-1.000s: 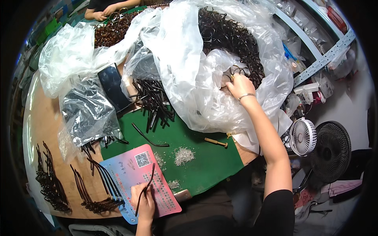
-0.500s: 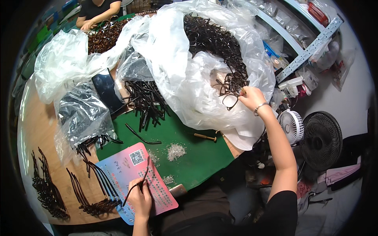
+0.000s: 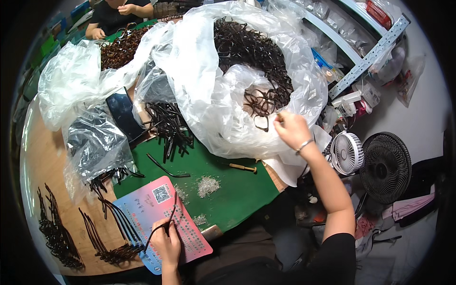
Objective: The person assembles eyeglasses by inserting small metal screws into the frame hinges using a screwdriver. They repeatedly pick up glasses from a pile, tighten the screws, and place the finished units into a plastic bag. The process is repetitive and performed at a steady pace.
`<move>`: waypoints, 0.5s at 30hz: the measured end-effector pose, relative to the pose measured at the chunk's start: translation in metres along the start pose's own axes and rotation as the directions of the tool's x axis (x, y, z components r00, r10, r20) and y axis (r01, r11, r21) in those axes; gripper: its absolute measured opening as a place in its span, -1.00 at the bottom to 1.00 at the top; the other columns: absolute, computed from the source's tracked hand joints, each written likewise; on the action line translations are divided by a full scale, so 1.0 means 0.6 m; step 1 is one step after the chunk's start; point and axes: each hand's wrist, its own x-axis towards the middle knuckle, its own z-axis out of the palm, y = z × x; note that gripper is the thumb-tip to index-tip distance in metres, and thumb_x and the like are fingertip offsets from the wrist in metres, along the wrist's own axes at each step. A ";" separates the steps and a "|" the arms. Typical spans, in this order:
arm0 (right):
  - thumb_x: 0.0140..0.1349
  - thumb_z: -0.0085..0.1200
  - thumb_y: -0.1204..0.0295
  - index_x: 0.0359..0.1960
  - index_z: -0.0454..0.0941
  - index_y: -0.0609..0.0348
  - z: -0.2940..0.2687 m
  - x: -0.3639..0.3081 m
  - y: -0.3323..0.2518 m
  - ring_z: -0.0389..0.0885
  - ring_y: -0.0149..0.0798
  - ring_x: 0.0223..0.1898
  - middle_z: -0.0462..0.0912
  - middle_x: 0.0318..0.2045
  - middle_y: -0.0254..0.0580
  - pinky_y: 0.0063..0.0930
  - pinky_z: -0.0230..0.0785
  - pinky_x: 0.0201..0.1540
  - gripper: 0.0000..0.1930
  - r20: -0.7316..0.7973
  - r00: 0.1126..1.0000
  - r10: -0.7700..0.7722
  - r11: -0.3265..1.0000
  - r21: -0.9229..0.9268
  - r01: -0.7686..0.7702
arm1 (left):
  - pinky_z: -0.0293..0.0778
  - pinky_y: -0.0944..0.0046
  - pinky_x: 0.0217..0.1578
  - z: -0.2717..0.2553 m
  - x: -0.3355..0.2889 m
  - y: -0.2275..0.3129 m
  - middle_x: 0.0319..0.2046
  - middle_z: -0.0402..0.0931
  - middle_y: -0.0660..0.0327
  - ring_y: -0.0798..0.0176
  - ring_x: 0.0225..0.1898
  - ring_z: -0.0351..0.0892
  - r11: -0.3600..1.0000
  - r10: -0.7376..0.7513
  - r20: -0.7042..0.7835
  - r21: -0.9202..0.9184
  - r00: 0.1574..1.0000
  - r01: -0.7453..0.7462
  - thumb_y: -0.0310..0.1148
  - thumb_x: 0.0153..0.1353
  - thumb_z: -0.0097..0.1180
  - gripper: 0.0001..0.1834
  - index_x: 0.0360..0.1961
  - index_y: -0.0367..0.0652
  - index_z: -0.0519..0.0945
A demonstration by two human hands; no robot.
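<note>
Dark eyeglass frame front (image 3: pixel 261 122), pinched at its upper right corner by the fingertips of the right hand (image 3: pixel 290 129); it hangs just inside the mouth of the large clear plastic bag (image 3: pixel 209 80), lenses' openings facing the camera, long axis running roughly left to right with a slight tilt. It appears to be a single frame, though where it meets the tangle of brown frames (image 3: pixel 251 52) above it the outlines merge and cannot be separated. That heap is partly veiled by folds of the bag.

Thin dark temple arm (image 3: pixel 164 223), gripped between thumb and closed fingers of the left hand (image 3: pixel 166 244) near its lower end; its long axis rises up and slightly right from the hand, then curves back down-left in a hook. It lies over the pink and blue card (image 3: pixel 190 232), below and left of the bag.

Green mat (image 3: pixel 237 190), below the bag, bearing a loose temple arm (image 3: pixel 164 166), a small pile of clear bits (image 3: pixel 208 185) and a small wooden-handled tool (image 3: pixel 243 166). Bundle of black temple arms (image 3: pixel 168 126) at the bag's left edge. Two small fans (image 3: pixel 368 161), right of the bag. Another person's hands (image 3: pixel 126 8), beyond the bag, cut off by the rim.
</note>
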 end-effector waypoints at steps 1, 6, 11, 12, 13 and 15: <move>0.08 0.01 0.32 -0.42 0.55 0.23 0.023 0.007 0.009 0.60 0.03 -0.41 0.60 -0.48 0.06 -0.19 0.44 -0.30 -0.79 0.031 0.999 0.038 0.998 -0.055 -0.036 | 0.38 0.23 -0.38 0.006 -0.001 0.000 -0.45 0.47 0.04 0.05 -0.43 0.49 1.000 -0.002 -0.001 -0.016 1.000 0.002 -0.58 0.09 0.05 -0.90 -0.33 -0.33 0.48; 0.00 0.07 0.26 -0.41 0.55 0.29 0.105 0.058 0.056 0.58 0.13 -0.31 0.59 -0.41 0.18 -0.12 0.42 -0.21 -0.71 0.078 0.963 0.257 0.965 -0.077 -0.252 | 0.37 0.19 -0.41 0.016 0.004 0.004 -0.46 0.49 0.04 0.01 -0.45 0.48 0.999 0.023 -0.040 -0.046 0.999 -0.025 -0.57 0.05 0.07 -0.91 -0.37 -0.31 0.49; 0.00 0.09 0.41 -0.14 0.54 0.22 0.032 0.074 0.051 0.48 -0.34 -0.70 0.54 -0.60 -0.16 -0.49 0.39 -0.64 -0.66 0.350 0.916 0.196 0.720 0.582 -0.377 | 0.36 0.17 -0.40 0.015 0.005 0.006 -0.47 0.49 0.05 0.00 -0.45 0.47 0.999 -0.023 -0.063 -0.043 0.998 0.020 -0.58 0.04 0.07 -0.92 -0.39 -0.31 0.49; 0.00 0.09 0.43 -0.12 0.53 0.17 -0.001 0.077 0.041 0.40 -0.46 -0.73 0.48 -0.64 -0.29 -0.60 0.31 -0.70 -0.66 0.352 0.914 0.203 0.576 0.712 -0.402 | 0.36 0.17 -0.40 0.014 0.006 0.004 -0.47 0.49 0.05 0.00 -0.45 0.47 0.999 -0.024 -0.063 -0.034 0.998 0.022 -0.58 0.04 0.07 -0.92 -0.39 -0.31 0.49; 0.01 0.10 0.46 -0.09 0.53 0.12 -0.031 0.080 0.043 0.32 -0.59 -0.77 0.41 -0.67 -0.41 -0.70 0.23 -0.76 -0.65 0.360 0.907 0.221 0.414 0.807 -0.421 | 0.36 0.17 -0.39 0.013 0.004 0.004 -0.47 0.49 0.05 0.01 -0.45 0.47 0.999 -0.028 -0.053 -0.033 0.998 0.026 -0.58 0.04 0.06 -0.92 -0.39 -0.31 0.50; 0.00 0.11 0.45 -0.09 0.53 0.15 -0.082 0.088 0.064 0.34 -0.57 -0.76 0.40 -0.68 -0.44 -0.70 0.26 -0.74 -0.64 0.321 0.934 0.159 0.324 0.876 -0.356 | 0.37 0.21 -0.39 0.014 0.003 0.002 -0.47 0.49 0.05 0.05 -0.45 0.48 0.999 -0.021 -0.031 -0.051 0.999 0.019 -0.58 0.07 0.05 -0.91 -0.36 -0.32 0.49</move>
